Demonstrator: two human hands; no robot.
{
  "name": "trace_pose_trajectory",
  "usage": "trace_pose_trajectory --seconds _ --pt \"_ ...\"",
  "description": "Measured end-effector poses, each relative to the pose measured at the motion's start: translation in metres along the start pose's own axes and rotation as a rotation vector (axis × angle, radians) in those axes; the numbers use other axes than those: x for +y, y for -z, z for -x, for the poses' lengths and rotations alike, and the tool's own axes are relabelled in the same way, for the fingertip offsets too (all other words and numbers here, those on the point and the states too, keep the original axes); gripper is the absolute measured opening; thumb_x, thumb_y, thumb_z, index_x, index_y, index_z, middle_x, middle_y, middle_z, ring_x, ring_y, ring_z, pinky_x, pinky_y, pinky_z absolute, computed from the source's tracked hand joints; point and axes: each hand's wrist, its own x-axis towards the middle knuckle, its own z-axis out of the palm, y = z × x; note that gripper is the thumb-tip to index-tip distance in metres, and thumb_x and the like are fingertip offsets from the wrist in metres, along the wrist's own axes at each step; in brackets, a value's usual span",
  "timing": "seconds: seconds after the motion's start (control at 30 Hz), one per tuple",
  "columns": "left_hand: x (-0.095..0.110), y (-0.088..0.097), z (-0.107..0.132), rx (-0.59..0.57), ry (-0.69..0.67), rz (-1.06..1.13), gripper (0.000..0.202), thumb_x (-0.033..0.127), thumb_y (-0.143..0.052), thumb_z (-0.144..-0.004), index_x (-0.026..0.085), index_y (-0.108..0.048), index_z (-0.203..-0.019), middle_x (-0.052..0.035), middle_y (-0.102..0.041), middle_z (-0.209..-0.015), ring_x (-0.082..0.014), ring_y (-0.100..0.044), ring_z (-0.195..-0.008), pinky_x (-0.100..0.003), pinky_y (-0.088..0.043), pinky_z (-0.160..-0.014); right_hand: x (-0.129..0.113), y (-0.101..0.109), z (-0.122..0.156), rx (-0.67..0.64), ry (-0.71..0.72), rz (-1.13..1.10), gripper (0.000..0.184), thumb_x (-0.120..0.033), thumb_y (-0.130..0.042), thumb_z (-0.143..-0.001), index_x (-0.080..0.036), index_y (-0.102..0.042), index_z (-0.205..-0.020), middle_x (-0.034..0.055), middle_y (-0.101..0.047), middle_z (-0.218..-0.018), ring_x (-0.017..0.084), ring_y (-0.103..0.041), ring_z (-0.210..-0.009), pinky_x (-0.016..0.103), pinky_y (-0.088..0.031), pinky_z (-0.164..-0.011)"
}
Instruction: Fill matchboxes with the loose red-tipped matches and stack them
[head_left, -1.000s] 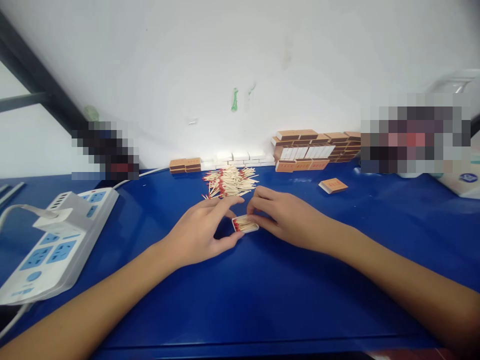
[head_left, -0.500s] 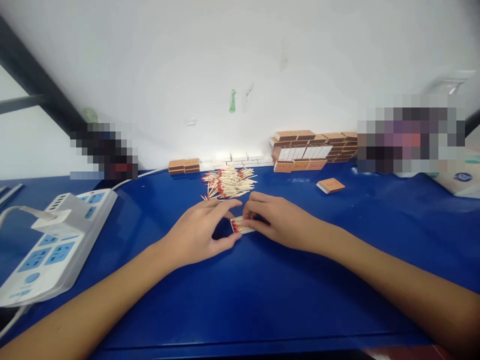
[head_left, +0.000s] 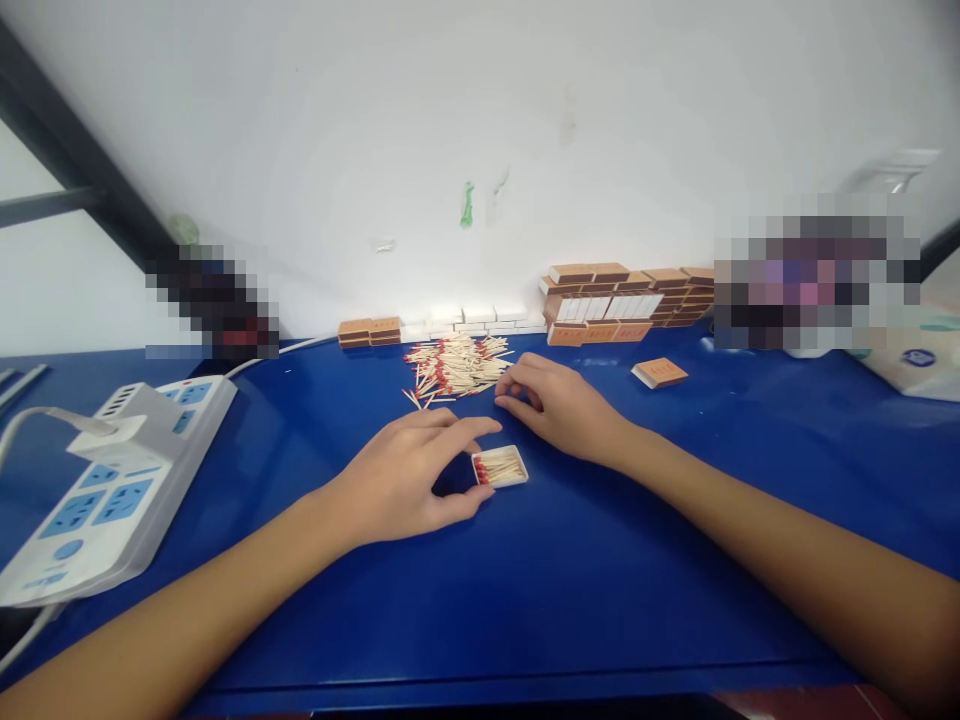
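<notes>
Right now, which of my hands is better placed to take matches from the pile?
Probably your right hand: it is at the right edge of the match pile, clear of the tray. Your left hand curves around the tray's left end.

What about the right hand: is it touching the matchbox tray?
No, blue tabletop shows between the right hand and the matchbox tray.

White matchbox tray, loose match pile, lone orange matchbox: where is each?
White matchbox tray (head_left: 513,483): head view, near side wall.
Loose match pile (head_left: 460,366): head view, its middle.
Lone orange matchbox (head_left: 663,371): head view, printed top face.
</notes>
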Motion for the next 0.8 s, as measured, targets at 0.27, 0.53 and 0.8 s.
trace_pose_trajectory --seconds 0.27,0.53,0.8 --pt "0.0 -0.001 0.0 0.037 -0.024 -0.018 0.051 0.032 -0.071 -0.092 0.023 -0.053 -0.139 -0.0027 -0.077 -0.106 -0.0225 -0.071 -0.097 -0.042 -0.057 -0.093 -0.002 -0.007 -0.022 -0.057 0.022 0.066 0.013 -0.022 -0.053 -0.102 -0.02 -0.065 -0.106 0.0077 -0.055 -0.112 0.019 -0.059 -0.092 0.031 -0.045 -0.08" --pt "-0.005 0.0 -0.001 0.035 0.018 -0.018 0.052 0.034 -0.071 -0.092 0.024 -0.051 -0.14 -0.0029 -0.078 -0.108 -0.0243 -0.072 -0.106 -0.043 -0.058 -0.096 -0.004 0.004 -0.016 -0.18 -0.053 0.175 0.013 -0.025 -0.051 -0.105 -0.018 -0.061 -0.102 0.0077 -0.056 -0.11 0.017 -0.059 -0.084 0.029 -0.043 -0.074" --pt "-0.011 -0.002 0.0 0.069 0.039 -0.046 0.059 0.033 -0.073 -0.091 0.025 -0.048 -0.144 -0.0023 -0.078 -0.107 -0.0243 -0.072 -0.106 -0.043 -0.058 -0.097 0.0 0.015 -0.004 -0.191 -0.013 0.223 0.016 -0.026 -0.049 -0.107 -0.017 -0.06 -0.1 0.0077 -0.056 -0.108 0.017 -0.057 -0.08 0.031 -0.043 -0.071"
